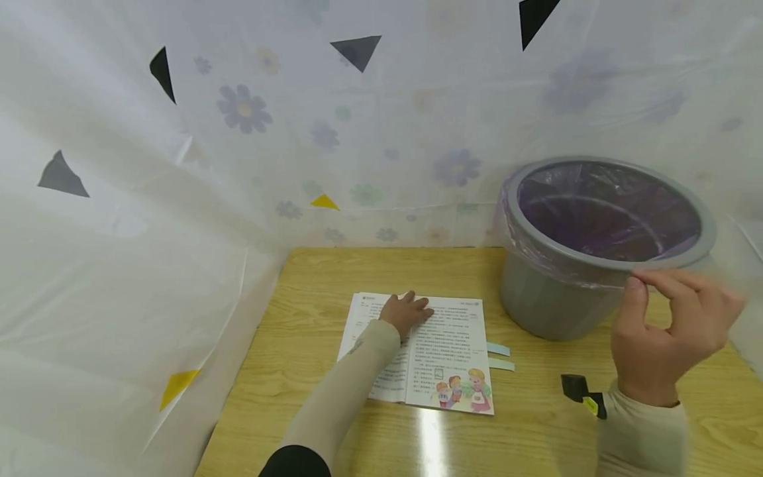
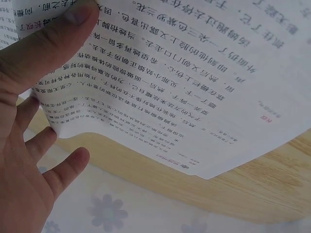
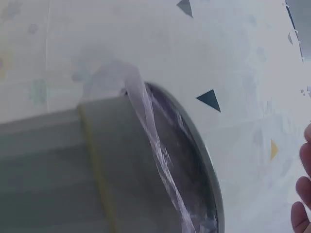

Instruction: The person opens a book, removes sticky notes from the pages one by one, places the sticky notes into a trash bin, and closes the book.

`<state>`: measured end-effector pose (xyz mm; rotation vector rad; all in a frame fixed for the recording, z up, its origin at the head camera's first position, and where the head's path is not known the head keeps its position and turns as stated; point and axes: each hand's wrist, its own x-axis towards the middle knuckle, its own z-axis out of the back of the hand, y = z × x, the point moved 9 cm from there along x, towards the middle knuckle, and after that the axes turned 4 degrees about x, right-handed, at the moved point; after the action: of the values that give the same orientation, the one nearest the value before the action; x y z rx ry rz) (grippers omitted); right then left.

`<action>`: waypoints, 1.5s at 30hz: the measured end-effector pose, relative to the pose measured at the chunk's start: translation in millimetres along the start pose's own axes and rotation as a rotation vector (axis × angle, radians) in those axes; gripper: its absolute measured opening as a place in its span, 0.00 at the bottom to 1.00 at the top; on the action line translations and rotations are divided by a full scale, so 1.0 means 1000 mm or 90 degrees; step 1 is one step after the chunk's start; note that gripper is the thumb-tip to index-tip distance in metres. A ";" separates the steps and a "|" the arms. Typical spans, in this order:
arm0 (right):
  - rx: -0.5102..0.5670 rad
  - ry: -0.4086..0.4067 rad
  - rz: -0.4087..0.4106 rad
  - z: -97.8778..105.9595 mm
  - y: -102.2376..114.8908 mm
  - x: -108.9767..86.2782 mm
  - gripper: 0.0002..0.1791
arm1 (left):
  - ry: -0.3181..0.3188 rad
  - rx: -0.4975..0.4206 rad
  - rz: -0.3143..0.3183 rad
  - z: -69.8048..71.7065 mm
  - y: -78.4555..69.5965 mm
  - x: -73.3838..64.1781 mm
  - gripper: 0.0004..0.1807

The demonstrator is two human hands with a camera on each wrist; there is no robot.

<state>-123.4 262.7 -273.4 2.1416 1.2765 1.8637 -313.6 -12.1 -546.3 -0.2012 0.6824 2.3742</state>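
My left hand (image 1: 407, 317) rests near the top of an open printed book (image 1: 450, 341), its fingers loosely spread. In the left wrist view, the thumb lies over the printed page, and the other fingers spread beside its curved edge. Raised in front of a grey bin (image 1: 554, 311), my right hand (image 1: 670, 324) is slightly blurred, with thumb and index tips close together. No object shows between those tips. Only curled fingers (image 3: 303, 184) appear at the right wrist view's edge, apart from the bin. A translucent purple bag (image 1: 572, 179) lines the bin and folds over its rim.
Pale blue tabs (image 1: 499, 349) stick out from the book's right side. The wooden table (image 1: 393, 268) meets a white flowered sheet (image 1: 393, 119) behind and to the left. Black and yellow patches (image 1: 181, 387) mark the sheet. The bin stands at the back right.
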 end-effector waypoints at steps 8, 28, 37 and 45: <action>0.127 -0.077 0.023 0.003 0.032 -0.024 0.12 | 0.005 0.000 0.003 -0.001 0.000 -0.001 0.43; 0.208 0.147 0.008 -0.008 0.006 -0.080 0.12 | 0.008 0.026 0.008 0.006 0.000 -0.006 0.41; 0.125 0.305 -0.024 -0.011 -0.028 -0.123 0.06 | 0.001 0.030 0.009 0.002 0.001 -0.003 0.42; 0.065 0.419 -0.048 -0.010 -0.049 -0.156 0.05 | 0.000 0.044 0.007 0.002 -0.001 -0.003 0.43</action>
<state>-150.0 199.2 -422.4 1.5190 1.5354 2.6318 -311.1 -11.9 -543.7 -0.1675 0.7652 2.3577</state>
